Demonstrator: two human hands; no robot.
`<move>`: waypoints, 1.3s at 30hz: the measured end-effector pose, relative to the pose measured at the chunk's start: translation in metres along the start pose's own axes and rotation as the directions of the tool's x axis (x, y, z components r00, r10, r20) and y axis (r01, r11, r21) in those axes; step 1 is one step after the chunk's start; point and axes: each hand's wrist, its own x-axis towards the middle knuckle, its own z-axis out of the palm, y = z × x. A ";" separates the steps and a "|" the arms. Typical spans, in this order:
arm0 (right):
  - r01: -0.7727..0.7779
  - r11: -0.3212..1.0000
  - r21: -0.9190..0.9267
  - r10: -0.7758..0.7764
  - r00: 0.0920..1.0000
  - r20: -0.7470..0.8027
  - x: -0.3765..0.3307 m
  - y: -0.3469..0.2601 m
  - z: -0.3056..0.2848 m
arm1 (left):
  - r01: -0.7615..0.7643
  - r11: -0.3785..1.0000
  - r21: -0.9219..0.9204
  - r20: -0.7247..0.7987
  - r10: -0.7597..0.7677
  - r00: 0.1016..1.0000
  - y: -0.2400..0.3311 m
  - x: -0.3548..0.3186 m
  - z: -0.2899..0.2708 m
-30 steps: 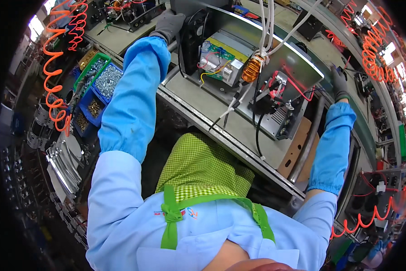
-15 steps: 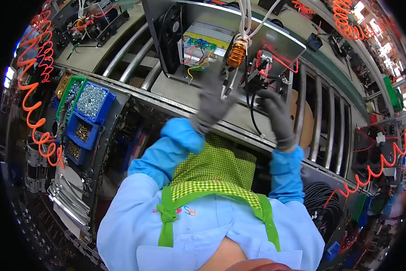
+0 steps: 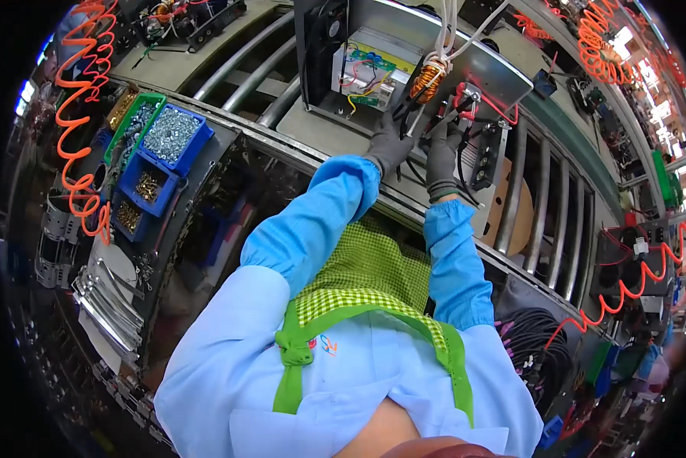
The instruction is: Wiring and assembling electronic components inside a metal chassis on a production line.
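A metal equipment chassis (image 3: 373, 42) stands before me with its inside exposed. Toward its right half, a copper-wound coil (image 3: 428, 80) hangs from thick white wires. My left hand (image 3: 391, 145), in a grey glove, is just below the coil, its fingers closed around the lower end of a cable (image 3: 415, 120). My right hand (image 3: 442, 159), gloved alike, reaches in beside the left one under the red wires (image 3: 503, 111). Its fingers look pressed together, but what they grip is hidden. A small circuit board (image 3: 367, 99) with coloured wires sits left of the coil.
Metal rollers (image 3: 541, 198) run on both sides of the chassis. At left are a blue bin of small metal fasteners (image 3: 206, 131), another blue bin with brass-coloured parts (image 3: 177, 183) and a green bin (image 3: 160, 99). Coiled orange hoses (image 3: 70, 137) hang at the left. Black cables (image 3: 537, 359) lie at the lower right.
Both hands have come together below the coil, the right moving left and inward from the chassis's right side. My left hand now grasps a cable end. The view has shifted slightly.
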 end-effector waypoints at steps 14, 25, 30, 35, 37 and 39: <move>0.505 0.854 -0.127 -0.413 0.805 0.426 -0.026 0.004 -0.026 | 0.033 0.969 0.247 0.559 -0.170 0.812 0.022 0.055 -0.018; 0.447 0.891 -0.077 -0.401 0.854 0.331 -0.034 0.014 -0.027 | 0.102 0.971 0.214 0.583 -0.211 0.785 0.014 0.058 -0.029; 0.198 0.969 0.151 -0.239 0.907 0.348 -0.009 0.020 -0.030 | 0.082 0.961 0.266 0.646 -0.241 0.724 0.016 0.060 -0.057; 0.539 0.827 -0.157 -0.235 0.586 0.776 0.001 0.025 -0.050 | -0.145 0.892 0.427 0.788 -0.289 0.543 0.067 0.089 -0.117; 0.876 0.445 -0.185 -0.138 0.271 0.953 -0.009 0.000 -0.032 | -0.152 0.861 0.486 0.766 -0.335 0.548 0.074 0.084 -0.121; 0.880 0.329 -0.343 0.030 0.353 0.935 -0.018 -0.004 -0.007 | -0.180 0.872 0.454 0.802 -0.313 0.508 0.062 0.085 -0.115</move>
